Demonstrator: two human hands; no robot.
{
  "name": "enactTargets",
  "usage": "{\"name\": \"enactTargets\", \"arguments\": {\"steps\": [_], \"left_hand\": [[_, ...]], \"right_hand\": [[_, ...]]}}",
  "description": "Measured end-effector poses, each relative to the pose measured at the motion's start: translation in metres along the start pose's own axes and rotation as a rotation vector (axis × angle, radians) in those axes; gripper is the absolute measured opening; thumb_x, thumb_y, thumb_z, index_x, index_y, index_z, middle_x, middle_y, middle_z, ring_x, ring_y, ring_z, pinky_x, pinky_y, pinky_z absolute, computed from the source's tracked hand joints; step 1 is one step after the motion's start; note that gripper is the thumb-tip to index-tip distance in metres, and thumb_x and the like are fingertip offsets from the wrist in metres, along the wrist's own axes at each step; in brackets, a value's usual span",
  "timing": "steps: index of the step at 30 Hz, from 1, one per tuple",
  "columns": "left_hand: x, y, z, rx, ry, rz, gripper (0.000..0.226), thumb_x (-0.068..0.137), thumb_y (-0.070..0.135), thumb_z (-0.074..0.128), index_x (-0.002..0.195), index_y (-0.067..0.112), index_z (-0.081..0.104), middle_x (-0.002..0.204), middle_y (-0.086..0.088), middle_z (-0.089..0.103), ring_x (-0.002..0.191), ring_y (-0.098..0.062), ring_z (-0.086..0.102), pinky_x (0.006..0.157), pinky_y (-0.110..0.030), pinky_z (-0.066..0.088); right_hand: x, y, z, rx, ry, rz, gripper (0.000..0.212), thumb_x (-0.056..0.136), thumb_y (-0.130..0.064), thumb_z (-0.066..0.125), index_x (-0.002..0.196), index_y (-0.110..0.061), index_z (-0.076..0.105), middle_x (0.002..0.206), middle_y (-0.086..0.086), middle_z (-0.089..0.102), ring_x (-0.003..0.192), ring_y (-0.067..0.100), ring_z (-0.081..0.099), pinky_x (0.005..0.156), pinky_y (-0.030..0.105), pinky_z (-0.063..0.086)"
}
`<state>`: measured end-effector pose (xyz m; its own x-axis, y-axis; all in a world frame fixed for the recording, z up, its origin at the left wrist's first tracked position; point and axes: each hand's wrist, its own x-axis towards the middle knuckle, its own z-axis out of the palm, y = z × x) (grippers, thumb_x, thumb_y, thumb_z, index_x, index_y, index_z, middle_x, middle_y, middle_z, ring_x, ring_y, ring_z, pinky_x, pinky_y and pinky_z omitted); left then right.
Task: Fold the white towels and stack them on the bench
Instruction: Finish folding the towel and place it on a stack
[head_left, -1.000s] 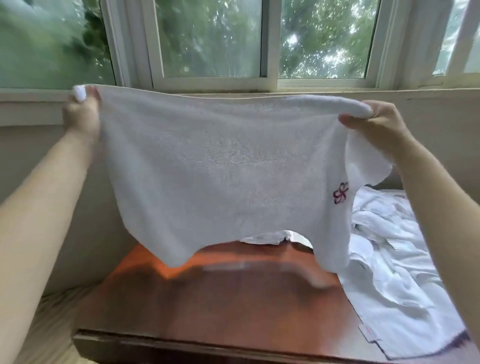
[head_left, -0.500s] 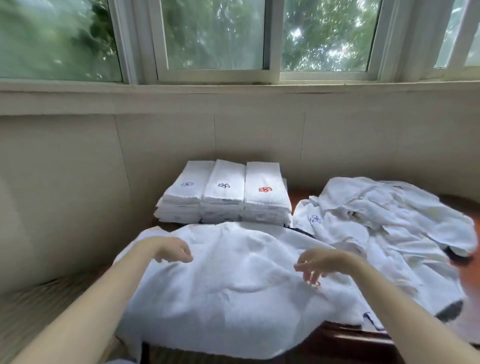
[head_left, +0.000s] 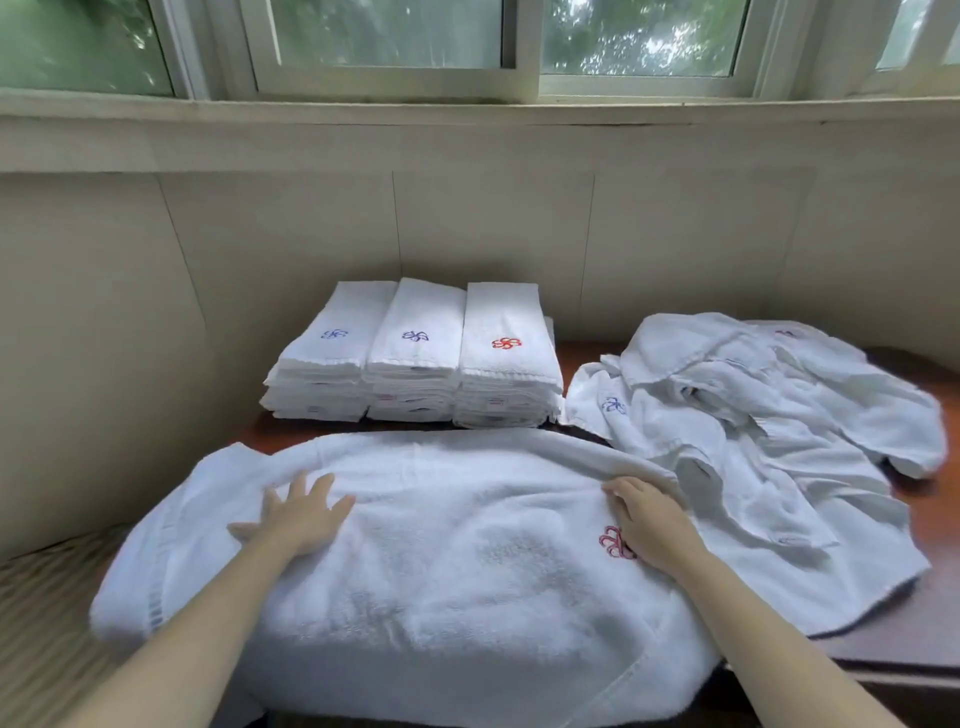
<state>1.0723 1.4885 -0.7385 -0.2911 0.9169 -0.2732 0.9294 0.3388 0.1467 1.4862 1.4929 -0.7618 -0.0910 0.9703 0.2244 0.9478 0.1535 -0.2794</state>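
White towel (head_left: 441, 561) lies spread across the lower centre of the frame, draped over the counter (head_left: 930, 525). Left hand (head_left: 298, 517) presses flat on it, fingers splayed wide. Right hand (head_left: 649, 522) rests palm-down near a red flower mark (head_left: 613, 540), fingers relaxed, holding nothing. Three folded stacks (head_left: 415, 353) sit at centre; an unfolded pile (head_left: 753, 415) lies at right.

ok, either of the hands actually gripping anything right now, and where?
No grip. Left hand lies flat on the spread towel; right hand rests beside its red emblem.
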Motion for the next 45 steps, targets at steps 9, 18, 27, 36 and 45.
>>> {"name": "enactTargets", "arguments": {"steps": [9, 18, 27, 36, 45], "left_hand": [[0.013, 0.014, 0.019, -0.045, 0.385, 0.02, 0.042, 0.097, 0.046, 0.03, 0.13, 0.025, 0.045, 0.141, -0.003, 0.041, 0.129, -0.025, 0.034, 0.1, -0.045, 0.03], [0.031, 0.05, -0.005, -0.207, 0.429, 0.027, 0.026, 0.099, 0.031, 0.034, 0.093, 0.012, 0.05, 0.101, -0.01, 0.06, 0.092, -0.032, 0.054, 0.072, -0.032, 0.039], [0.033, 0.031, -0.03, -0.121, 0.003, 0.001, 0.05, 0.079, 0.017, 0.047, 0.129, 0.018, 0.043, 0.119, -0.004, 0.056, 0.104, -0.023, 0.055, 0.084, -0.032, 0.047], [0.023, 0.014, -0.035, -0.222, 0.36, -0.075, 0.01, 0.081, 0.005, 0.047, 0.09, 0.008, 0.047, 0.084, -0.011, 0.057, 0.074, -0.03, 0.05, 0.062, -0.031, 0.038], [0.032, 0.016, -0.051, -0.485, 0.707, 0.298, 0.041, 0.094, 0.009, 0.051, 0.134, 0.009, 0.04, 0.131, -0.02, 0.051, 0.125, -0.04, 0.041, 0.102, -0.051, 0.03]], "right_hand": [[0.019, -0.03, -0.008, -0.264, -0.153, 0.072, 0.013, 0.093, -0.016, 0.037, 0.093, -0.015, 0.05, 0.103, 0.005, 0.052, 0.097, 0.024, 0.05, 0.072, 0.032, 0.042], [0.058, -0.086, 0.015, -0.112, 0.013, -0.024, 0.027, 0.098, -0.025, 0.04, 0.118, -0.009, 0.051, 0.121, 0.009, 0.051, 0.111, 0.029, 0.05, 0.087, 0.037, 0.041], [0.067, -0.085, 0.017, -0.19, -0.228, 0.063, 0.017, 0.088, -0.017, 0.039, 0.105, -0.015, 0.043, 0.105, 0.009, 0.061, 0.093, 0.031, 0.057, 0.066, 0.033, 0.037], [0.061, -0.078, -0.011, -0.201, -0.392, 0.201, 0.009, 0.081, -0.023, 0.048, 0.075, -0.016, 0.049, 0.095, 0.007, 0.061, 0.083, 0.026, 0.052, 0.073, 0.029, 0.044], [0.066, -0.08, -0.051, 0.392, 0.762, 0.061, 0.011, 0.08, 0.006, 0.05, 0.086, -0.004, 0.047, 0.077, 0.012, 0.047, 0.073, 0.031, 0.045, 0.061, 0.03, 0.025]]}}
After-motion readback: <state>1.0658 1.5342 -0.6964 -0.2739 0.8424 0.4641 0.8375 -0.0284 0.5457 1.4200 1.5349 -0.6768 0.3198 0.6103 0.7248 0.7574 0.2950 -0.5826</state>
